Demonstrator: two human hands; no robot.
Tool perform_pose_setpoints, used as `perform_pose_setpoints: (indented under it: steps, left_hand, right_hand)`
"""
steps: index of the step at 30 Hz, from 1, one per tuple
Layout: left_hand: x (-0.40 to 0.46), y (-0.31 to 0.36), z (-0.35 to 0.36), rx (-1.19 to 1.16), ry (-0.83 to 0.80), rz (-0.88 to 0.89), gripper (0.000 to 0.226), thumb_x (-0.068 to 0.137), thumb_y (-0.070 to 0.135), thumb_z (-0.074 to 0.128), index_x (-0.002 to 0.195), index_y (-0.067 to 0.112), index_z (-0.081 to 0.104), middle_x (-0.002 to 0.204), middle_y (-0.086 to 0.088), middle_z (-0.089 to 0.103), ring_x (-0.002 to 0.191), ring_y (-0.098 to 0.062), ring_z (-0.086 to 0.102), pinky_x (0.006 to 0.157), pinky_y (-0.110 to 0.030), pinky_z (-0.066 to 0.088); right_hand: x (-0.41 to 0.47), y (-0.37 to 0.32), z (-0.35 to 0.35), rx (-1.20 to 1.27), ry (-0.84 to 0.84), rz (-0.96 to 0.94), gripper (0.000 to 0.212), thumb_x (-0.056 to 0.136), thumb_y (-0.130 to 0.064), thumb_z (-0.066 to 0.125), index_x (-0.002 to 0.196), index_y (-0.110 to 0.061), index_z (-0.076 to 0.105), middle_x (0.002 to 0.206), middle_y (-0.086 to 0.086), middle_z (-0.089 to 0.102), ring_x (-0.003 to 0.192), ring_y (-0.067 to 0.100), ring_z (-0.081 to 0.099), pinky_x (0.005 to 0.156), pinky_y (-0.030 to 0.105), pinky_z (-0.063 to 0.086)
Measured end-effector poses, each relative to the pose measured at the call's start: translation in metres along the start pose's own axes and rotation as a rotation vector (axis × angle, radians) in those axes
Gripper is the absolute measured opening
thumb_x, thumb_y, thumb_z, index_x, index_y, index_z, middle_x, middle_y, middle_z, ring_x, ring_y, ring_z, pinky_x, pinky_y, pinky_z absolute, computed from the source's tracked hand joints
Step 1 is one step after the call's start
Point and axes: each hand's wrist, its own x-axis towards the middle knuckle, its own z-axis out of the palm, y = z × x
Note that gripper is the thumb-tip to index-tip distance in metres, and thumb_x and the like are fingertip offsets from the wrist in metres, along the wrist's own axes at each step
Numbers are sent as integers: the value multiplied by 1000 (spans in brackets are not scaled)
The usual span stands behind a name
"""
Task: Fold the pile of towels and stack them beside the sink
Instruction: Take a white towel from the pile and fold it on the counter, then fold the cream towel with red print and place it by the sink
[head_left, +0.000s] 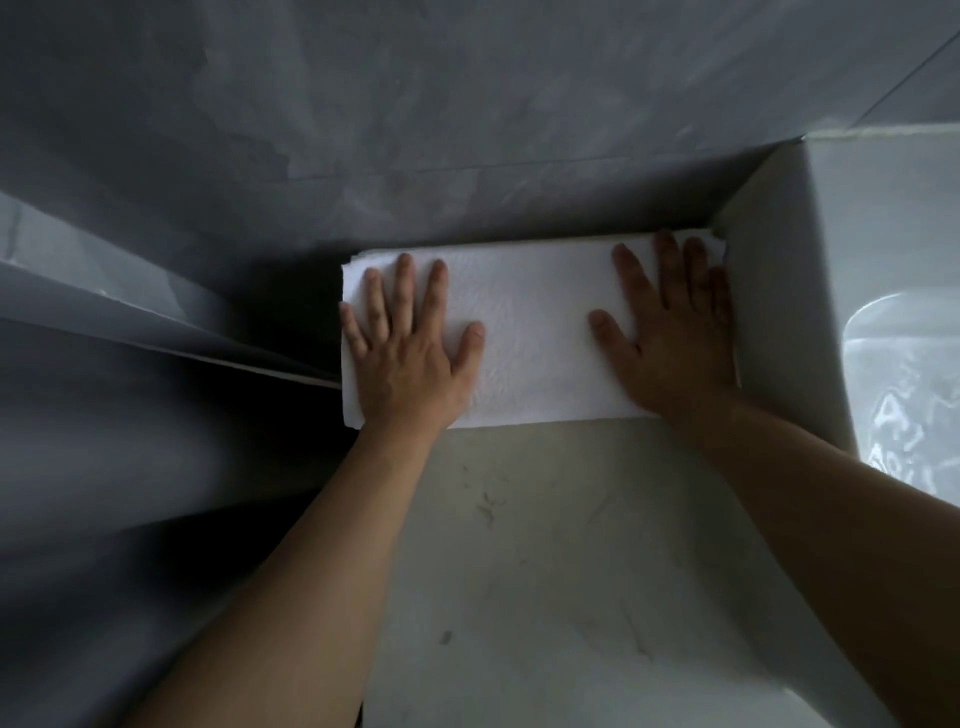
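We have both hands flat on the folded towel (535, 332), no grip closed on anything: the left hand (410, 353) lies palm down with fingers straight and spread over the towel's left end, the right hand (675, 343) lies the same way over its right end, fingers extended toward the wall (415, 130). The white cloth between our two palms is bare and looks smooth. The towel sits on the pale table (545, 545), its far edge close under the grey wall, its right end just past our right fingertips and touching, or very nearly touching, the raised side of the sink (779, 322). The basin (904, 374) opens further right of the right hand. Layered edges show by the left little finger, so this is either several folds or more than one towel; we cannot tell which. We judge the flat hands are there to press air out and square the bundle into the corner, which keeps it from slumping. No unfolded pile is in view, so how much remains we cannot say. Near side of the table, under our forearms, shows faint marks.
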Motion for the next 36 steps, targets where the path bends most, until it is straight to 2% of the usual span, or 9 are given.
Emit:
perform_pose_setpoints:
  steps: [4, 6, 9, 11, 15, 19, 27, 31, 36]
  left_hand:
    - [3, 3, -13, -43, -158, -23, 73, 94, 66, 15, 157, 36, -8, 165, 5, -17, 150, -25, -23, 117, -58, -15]
    - [-5, 5, -26, -82, -173, -32, 72, 97, 63, 20, 158, 33, -4, 167, 4, -11, 151, -27, -19, 118, -60, -13]
    - [-39, 16, -48, -214, 29, 1, 66, 100, 48, 35, 158, 23, 15, 166, -3, 16, 153, -32, 3, 119, -61, -1]
    - [-71, 27, -59, -311, 149, 23, 64, 99, 40, 42, 156, 16, 25, 161, -9, 28, 151, -35, 16, 119, -61, 8]
    - [-131, 47, -69, -507, 233, 57, 59, 100, 26, 52, 151, 5, 34, 157, -17, 35, 148, -38, 24, 119, -55, 23]
    - [-172, 76, -79, -568, 267, 165, 53, 99, 17, 54, 147, -2, 40, 151, -22, 41, 145, -38, 32, 119, -48, 28]
    - [-216, 166, -102, -548, 256, 320, 47, 98, 13, 54, 142, -4, 46, 146, -22, 47, 139, -40, 40, 113, -54, 34]
    - [-246, 232, -102, -540, 252, 377, 46, 98, 13, 53, 140, -4, 47, 145, -22, 47, 138, -39, 41, 113, -53, 35]
    - [-288, 316, -98, -544, 264, 358, 46, 98, 13, 54, 140, -4, 49, 147, -21, 46, 141, -39, 39, 115, -51, 32]
  right_hand:
    - [4, -3, -18, -35, -174, 11, 72, 95, -63, 26, 155, -32, -1, 163, 6, -12, 149, 27, -12, 120, 45, -4]
    - [-5, -7, -36, 60, -181, 40, 74, 98, -54, 33, 156, -22, 2, 163, 9, -9, 149, 27, -9, 121, 42, 0]
    - [-42, -16, -69, 264, -21, 94, 69, 98, -42, 44, 154, -15, 15, 163, 7, 7, 149, 25, 4, 119, 39, 9]
    - [-76, -22, -86, 247, 42, 23, 65, 97, -38, 46, 153, -14, 23, 160, 7, 19, 148, 25, 14, 119, 38, 14]
    - [-142, -22, -107, 280, 92, -66, 59, 96, -29, 52, 149, -10, 33, 156, 10, 31, 145, 27, 24, 119, 37, 16]
    - [-187, -6, -120, 323, 164, -134, 54, 92, -18, 59, 142, -4, 44, 150, 14, 39, 140, 32, 34, 117, 43, 26]
    - [-244, 62, -145, 447, 245, -70, 47, 91, -8, 59, 136, 1, 48, 145, 17, 43, 135, 34, 40, 113, 39, 32]
    - [-275, 122, -155, 468, 265, -45, 47, 92, -10, 58, 137, -2, 48, 147, 13, 42, 137, 28, 39, 112, 33, 30]
    - [-307, 211, -171, 459, 283, -62, 46, 92, -9, 57, 136, 0, 49, 145, 15, 45, 136, 31, 40, 113, 37, 31]
